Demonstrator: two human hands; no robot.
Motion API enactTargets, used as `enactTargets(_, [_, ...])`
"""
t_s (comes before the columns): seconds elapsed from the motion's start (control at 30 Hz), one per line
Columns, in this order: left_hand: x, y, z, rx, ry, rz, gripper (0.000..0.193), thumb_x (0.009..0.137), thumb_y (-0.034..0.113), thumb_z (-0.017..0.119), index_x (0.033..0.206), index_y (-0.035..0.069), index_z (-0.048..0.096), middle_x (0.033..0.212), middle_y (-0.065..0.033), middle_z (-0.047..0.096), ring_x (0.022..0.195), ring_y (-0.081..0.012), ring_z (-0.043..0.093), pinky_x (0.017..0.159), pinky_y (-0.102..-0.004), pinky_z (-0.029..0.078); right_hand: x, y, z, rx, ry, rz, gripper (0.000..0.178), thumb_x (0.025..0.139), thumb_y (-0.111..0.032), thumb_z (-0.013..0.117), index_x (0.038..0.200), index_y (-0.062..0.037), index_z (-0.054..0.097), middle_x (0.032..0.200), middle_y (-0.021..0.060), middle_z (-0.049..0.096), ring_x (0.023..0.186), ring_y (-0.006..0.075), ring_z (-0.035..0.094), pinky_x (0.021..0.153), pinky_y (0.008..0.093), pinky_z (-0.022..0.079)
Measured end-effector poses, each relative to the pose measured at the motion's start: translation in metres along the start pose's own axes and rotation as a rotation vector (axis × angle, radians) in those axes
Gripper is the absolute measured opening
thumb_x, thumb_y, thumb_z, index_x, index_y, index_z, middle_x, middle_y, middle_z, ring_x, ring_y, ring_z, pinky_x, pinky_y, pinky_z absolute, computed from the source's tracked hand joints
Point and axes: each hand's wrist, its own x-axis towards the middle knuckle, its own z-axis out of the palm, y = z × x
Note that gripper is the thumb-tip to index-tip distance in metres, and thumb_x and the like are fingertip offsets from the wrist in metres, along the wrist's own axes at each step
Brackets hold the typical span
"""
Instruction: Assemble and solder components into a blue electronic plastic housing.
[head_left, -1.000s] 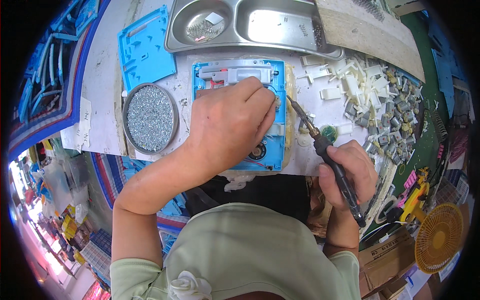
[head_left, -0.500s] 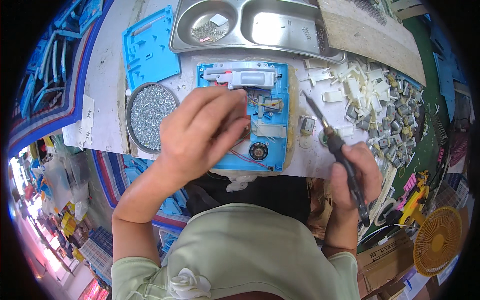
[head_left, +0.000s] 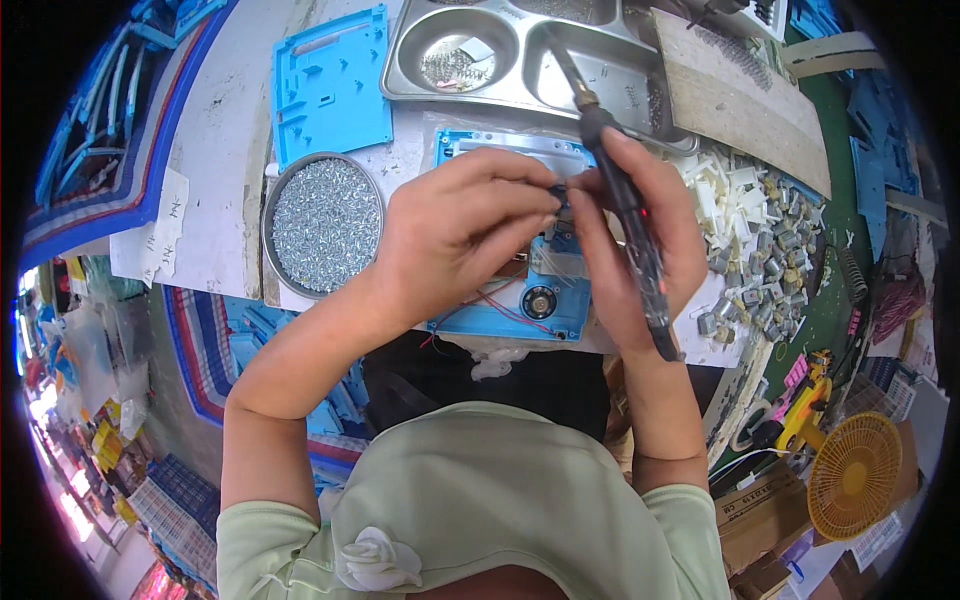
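Observation:
A blue plastic casing [head_left: 465, 322] with a small round speaker [head_left: 539, 302] and thin wires lies on the table, partly under my hands. Above it my left hand [head_left: 465, 230] is closed, its thumb and fingertips pinched on a small dark piece too covered to name. My right hand [head_left: 650, 230] wraps round the black handle of a soldering iron [head_left: 628, 205], whose metal tip points up and away over the steel tray. The right thumb and a fingertip also meet the left fingertips at that small piece.
A round tin of screws [head_left: 328, 225] stands to the left, below a loose blue cover [head_left: 333, 85]. Behind is a steel compartment tray [head_left: 520, 98] with springs. White plastic parts [head_left: 718, 185] and small motors [head_left: 770, 260] are heaped on the right, beside a board [head_left: 745, 110].
My right hand has swung in from the right with the soldering iron and now meets my left fingertips. The left hand has shifted slightly right; the whole view has shifted too.

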Motion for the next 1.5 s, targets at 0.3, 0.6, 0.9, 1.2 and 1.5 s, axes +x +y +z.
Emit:
enactTargets(0.3, [0.007, 0.013, 0.001, -0.569, -0.069, -0.684, 0.011, 0.096, 0.000, 0.067, 0.105, -0.004, 0.072, 0.099, -0.0068, 0.073, 0.072, -0.0071, 0.066, 0.060, -0.0217, 0.055, -0.019, 0.000, 0.000, 0.258, 0.008, 0.116, 0.052, 0.089, 0.012, 0.068, 0.138, 0.0018, 0.054, 0.111, 0.0145, 0.066, 0.101, 0.0204, 0.069, 0.088, 0.0323, 0.059])
enactTargets(0.6, [0.006, 0.010, -0.008, -0.163, -0.079, -0.354, 0.008, 0.091, -0.002, 0.070, 0.099, -0.002, 0.071, 0.092, -0.0086, 0.067, 0.074, -0.0130, 0.068, 0.065, -0.0249, 0.055, -0.014, -0.007, -0.001, 0.281, 0.026, 0.229, 0.051, 0.089, 0.012, 0.067, 0.138, 0.0035, 0.052, 0.110, 0.0161, 0.067, 0.102, 0.0213, 0.069, 0.089, 0.0341, 0.060])
enactTargets(0.9, [-0.007, 0.020, 0.001, 0.018, 0.045, -0.312, 0.008, 0.090, -0.002, 0.070, 0.097, -0.002, 0.071, 0.102, -0.0097, 0.067, 0.080, -0.0146, 0.070, 0.066, -0.0277, 0.057, -0.028, -0.009, -0.040, 0.002, 0.006, 0.129, 0.049, 0.079, 0.008, 0.077, 0.126, 0.0005, 0.064, 0.097, 0.0120, 0.068, 0.085, 0.0179, 0.067, 0.078, 0.0295, 0.052])
enactTargets(1.2, [-0.008, 0.025, 0.005, -0.210, 0.081, -0.515, 0.009, 0.093, 0.000, 0.069, 0.101, -0.003, 0.073, 0.088, -0.0083, 0.073, 0.066, -0.0099, 0.068, 0.061, -0.0238, 0.055, -0.007, 0.002, 0.006, -0.016, -0.084, 0.028, 0.049, 0.076, 0.009, 0.077, 0.123, -0.0030, 0.068, 0.099, 0.0122, 0.068, 0.083, 0.0205, 0.067, 0.074, 0.0288, 0.053])
enactTargets(1.5, [-0.009, 0.022, 0.007, -0.249, 0.052, -0.561, 0.012, 0.093, 0.000, 0.069, 0.104, -0.003, 0.073, 0.082, -0.0065, 0.072, 0.066, -0.0074, 0.067, 0.059, -0.0219, 0.053, -0.001, 0.000, 0.008, 0.115, -0.081, 0.126, 0.050, 0.078, 0.011, 0.074, 0.126, -0.0034, 0.066, 0.100, 0.0097, 0.067, 0.086, 0.0161, 0.067, 0.075, 0.0275, 0.054])
